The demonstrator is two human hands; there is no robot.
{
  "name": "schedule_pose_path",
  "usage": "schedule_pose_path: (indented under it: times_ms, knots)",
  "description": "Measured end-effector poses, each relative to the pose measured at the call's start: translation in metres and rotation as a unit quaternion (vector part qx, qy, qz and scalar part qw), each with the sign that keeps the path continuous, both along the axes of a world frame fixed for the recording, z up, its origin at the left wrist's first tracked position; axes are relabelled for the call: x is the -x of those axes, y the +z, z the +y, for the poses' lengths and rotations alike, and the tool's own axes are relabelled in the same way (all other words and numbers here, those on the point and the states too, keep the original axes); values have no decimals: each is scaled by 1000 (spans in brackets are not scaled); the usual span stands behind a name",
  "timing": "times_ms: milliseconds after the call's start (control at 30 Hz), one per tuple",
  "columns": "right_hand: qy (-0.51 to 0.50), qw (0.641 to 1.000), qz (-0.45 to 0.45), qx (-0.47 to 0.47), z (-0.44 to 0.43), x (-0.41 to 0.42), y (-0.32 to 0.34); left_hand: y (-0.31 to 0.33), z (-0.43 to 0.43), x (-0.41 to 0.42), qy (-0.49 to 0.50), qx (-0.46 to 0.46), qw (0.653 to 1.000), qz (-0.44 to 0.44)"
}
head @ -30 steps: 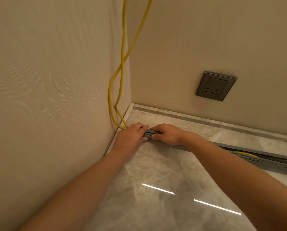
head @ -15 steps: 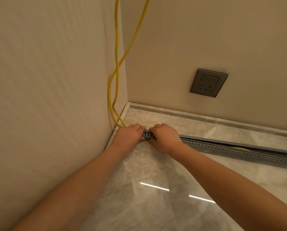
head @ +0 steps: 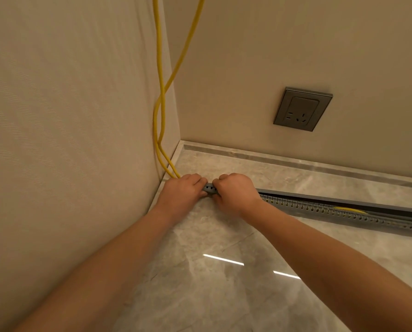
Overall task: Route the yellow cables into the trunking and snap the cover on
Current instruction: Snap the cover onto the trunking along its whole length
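Two yellow cables [head: 159, 97] hang down the room corner and run under my left hand [head: 184, 191] at floor level. A grey slotted trunking [head: 320, 208] lies on the floor, stretching right from my hands. Its grey cover [head: 332, 198] sits along the top, lifted slightly so a gap shows, with a bit of yellow cable [head: 350, 209] visible inside. My left hand grips the trunking's left end with curled fingers. My right hand [head: 236, 194] grips the trunking and cover right beside it. Only a short slotted piece [head: 209, 189] shows between the two hands.
A grey wall socket [head: 302, 109] sits on the back wall above the trunking. The left wall [head: 68, 140] stands close beside my left arm. A stone skirting [head: 296, 162] runs along the back wall. The floor [head: 224, 271] is glossy grey tile.
My right hand has slid closer to my left and turned fingers-down over the trunking end. More of the trunking and its raised cover shows to the right.
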State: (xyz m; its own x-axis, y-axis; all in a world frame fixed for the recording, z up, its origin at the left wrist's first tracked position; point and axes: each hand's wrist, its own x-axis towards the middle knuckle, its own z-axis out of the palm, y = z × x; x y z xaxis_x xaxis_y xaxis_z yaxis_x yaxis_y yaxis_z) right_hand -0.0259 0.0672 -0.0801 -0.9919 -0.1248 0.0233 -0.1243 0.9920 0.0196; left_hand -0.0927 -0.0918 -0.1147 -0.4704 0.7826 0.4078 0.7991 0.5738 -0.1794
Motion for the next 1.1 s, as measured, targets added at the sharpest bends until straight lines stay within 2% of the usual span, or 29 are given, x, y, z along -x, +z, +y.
schedule_pose_path:
  times_ms: [167,333,567,633,733,800,967,1100]
  knots:
    - [8,999,20,46,8,-2,1,4,1,-1,16,16,1000,-14]
    - [-5,996,2,86,23,-9,5,2,5,-5,39,33,999,-13]
    - [-47,998,-4,47,49,-31,5,16,22,-11,42,92,994,35]
    - [-45,998,-13,50,49,-33,3,20,30,-18,34,103,994,4]
    - [-41,998,-6,48,48,-35,-1,17,42,-29,3,71,994,-81]
    - [-41,998,-1,56,50,-38,-1,17,48,-36,-5,56,993,-101]
    - [-28,999,21,11,56,-48,-1,10,53,-33,17,64,997,-33]
    - [-34,999,27,13,53,-48,-2,9,57,-36,5,58,997,-55]
